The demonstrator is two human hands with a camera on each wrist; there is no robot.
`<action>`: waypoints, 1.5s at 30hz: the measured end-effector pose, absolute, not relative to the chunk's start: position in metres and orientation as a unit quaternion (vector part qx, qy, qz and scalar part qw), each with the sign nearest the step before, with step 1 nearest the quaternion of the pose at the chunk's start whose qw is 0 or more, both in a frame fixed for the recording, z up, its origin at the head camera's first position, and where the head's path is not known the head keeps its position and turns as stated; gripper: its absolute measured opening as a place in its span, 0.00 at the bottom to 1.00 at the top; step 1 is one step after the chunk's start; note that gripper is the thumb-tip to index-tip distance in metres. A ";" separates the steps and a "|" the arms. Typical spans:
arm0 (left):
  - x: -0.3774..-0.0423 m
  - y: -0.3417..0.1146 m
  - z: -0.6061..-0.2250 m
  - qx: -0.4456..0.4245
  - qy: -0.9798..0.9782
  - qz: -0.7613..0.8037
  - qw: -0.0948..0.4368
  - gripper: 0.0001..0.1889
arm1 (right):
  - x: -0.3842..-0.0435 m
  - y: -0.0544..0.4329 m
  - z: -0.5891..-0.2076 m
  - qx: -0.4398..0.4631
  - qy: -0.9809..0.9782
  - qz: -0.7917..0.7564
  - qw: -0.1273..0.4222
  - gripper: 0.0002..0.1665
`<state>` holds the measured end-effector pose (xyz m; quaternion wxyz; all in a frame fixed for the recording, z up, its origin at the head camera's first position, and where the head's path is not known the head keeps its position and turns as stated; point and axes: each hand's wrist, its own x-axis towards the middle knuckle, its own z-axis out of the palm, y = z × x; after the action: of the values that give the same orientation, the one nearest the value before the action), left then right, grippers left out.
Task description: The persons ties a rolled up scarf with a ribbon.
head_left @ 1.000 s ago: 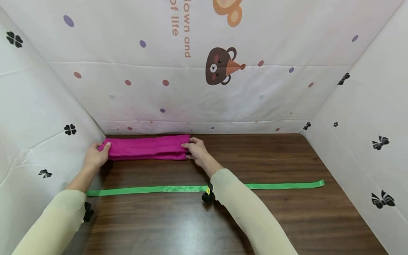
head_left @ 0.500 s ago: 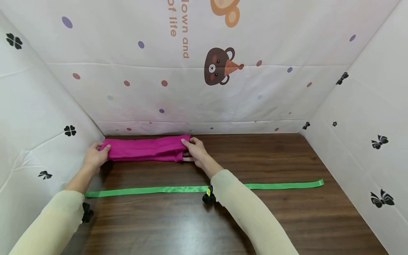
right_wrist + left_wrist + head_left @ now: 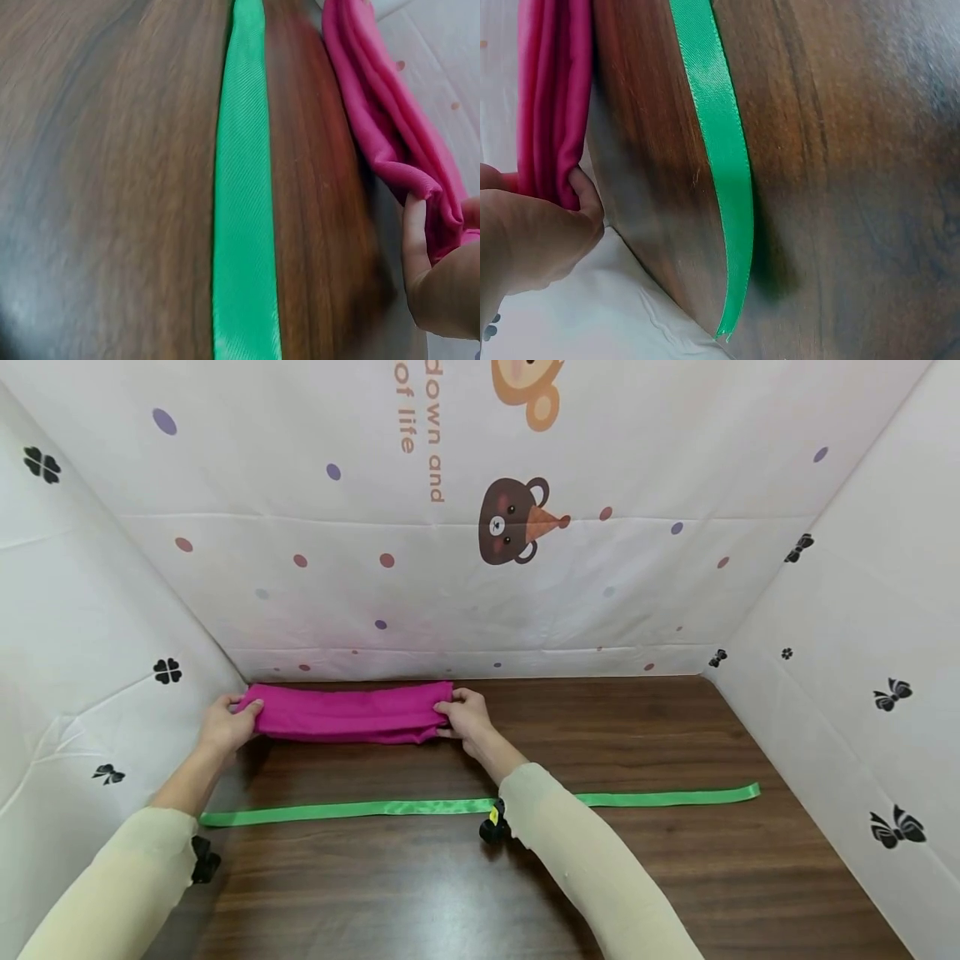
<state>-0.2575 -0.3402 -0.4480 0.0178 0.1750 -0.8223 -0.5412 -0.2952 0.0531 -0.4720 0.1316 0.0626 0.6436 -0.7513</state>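
Note:
A folded magenta cloth (image 3: 345, 713) stretches between my two hands near the back left corner of the table, several layers showing along its edge in both wrist views. My left hand (image 3: 227, 723) pinches its left end, thumb on top and fingers beneath. At the opposite end my right hand (image 3: 468, 718) grips the cloth the same way, with one finger tucked under the lower fold in the right wrist view. Nearer to me, a green satin ribbon (image 3: 322, 812) lies straight across the table, partly hidden by my right forearm.
The brown wood-grain table (image 3: 360, 893) meets a white printed back sheet (image 3: 600, 593) just behind the cloth. White side sheets stand at left and right, the left one (image 3: 82, 693) close beside my left hand. A black strap device (image 3: 495, 825) is on my right wrist.
The cloth's right end opened a little between its layers half a second ago and now lies closed again, as my right fingers shifted their hold. My left hand keeps its place.

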 end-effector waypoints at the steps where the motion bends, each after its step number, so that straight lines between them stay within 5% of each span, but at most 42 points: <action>1: -0.258 -0.340 -0.448 0.175 -0.816 -0.551 0.015 0.34 | -0.295 0.054 -0.473 0.058 0.649 -0.748 0.128 0.14; 10: -0.260 -0.341 -0.448 0.155 -0.806 -0.571 -0.005 0.36 | -0.294 0.068 -0.474 0.049 0.673 -0.730 0.107 0.19; 22: -0.258 -0.340 -0.432 0.155 -0.745 -0.633 -0.139 0.45 | -0.297 0.083 -0.470 0.046 0.691 -0.712 0.118 0.24; 36: -0.259 -0.334 -0.429 0.154 -0.734 -0.627 -0.212 0.33 | -0.297 0.102 -0.473 0.023 0.693 -0.704 0.154 0.14; 45: -0.257 -0.333 -0.427 0.128 -0.737 -0.621 -0.234 0.48 | -0.287 0.102 -0.462 0.004 0.697 -0.694 0.180 0.15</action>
<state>-0.2570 -0.3332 -0.4272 -0.2336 0.1281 -0.7374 -0.6207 -0.2868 0.1021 -0.4624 0.1803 0.0043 0.6973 -0.6937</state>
